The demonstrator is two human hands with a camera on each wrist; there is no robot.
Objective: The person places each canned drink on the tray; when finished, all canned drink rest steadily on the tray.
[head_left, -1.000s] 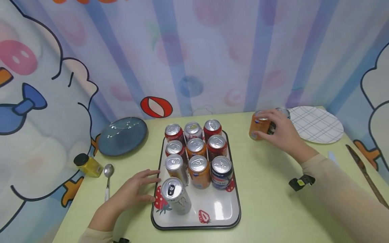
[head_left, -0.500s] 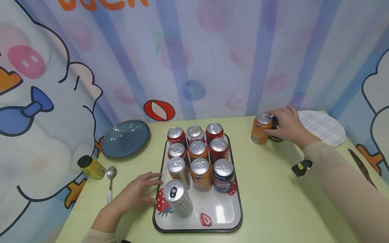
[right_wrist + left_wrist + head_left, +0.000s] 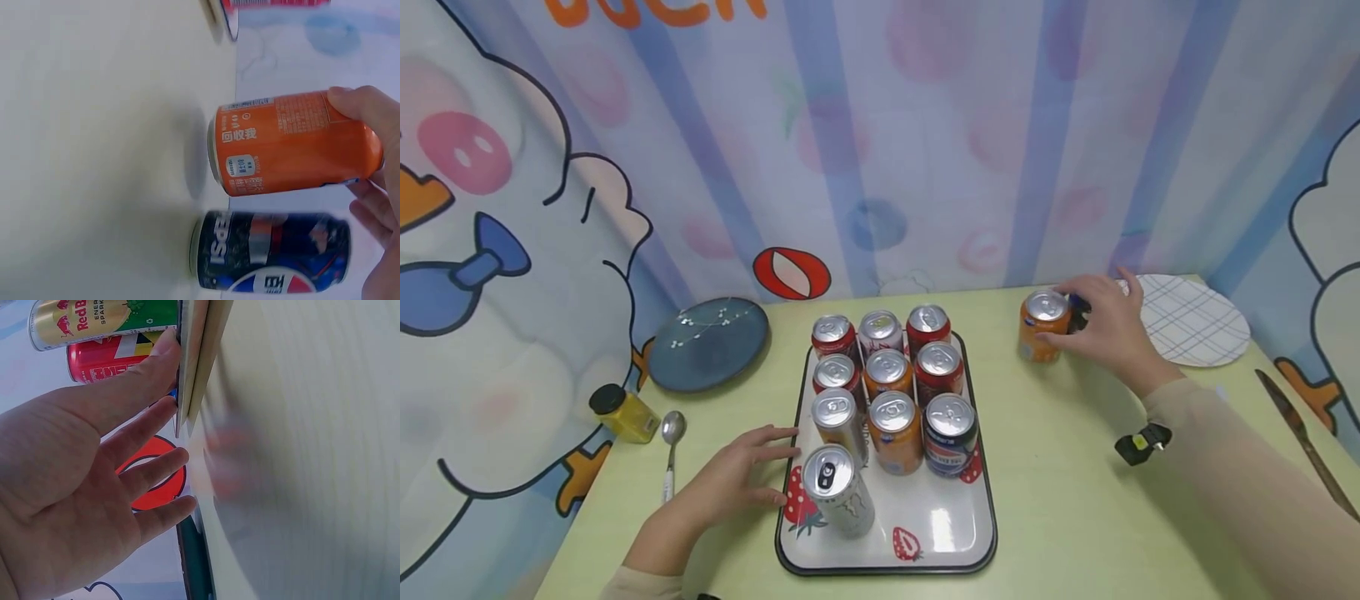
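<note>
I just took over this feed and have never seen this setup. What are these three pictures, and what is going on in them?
No machine here: a person works with bare hands. The wide picture comes from a head camera; the other two from cameras on each wrist, turned sideways. On the green table a strawberry tray holds ten drink cans. The left hand rests flat against the tray's edge, holding nothing. The right hand touches an orange can beside a dark Pepsi can; whether its grip has closed is unclear. Two plates, a spoon, a yellow jar and a knife lie around.
</note>
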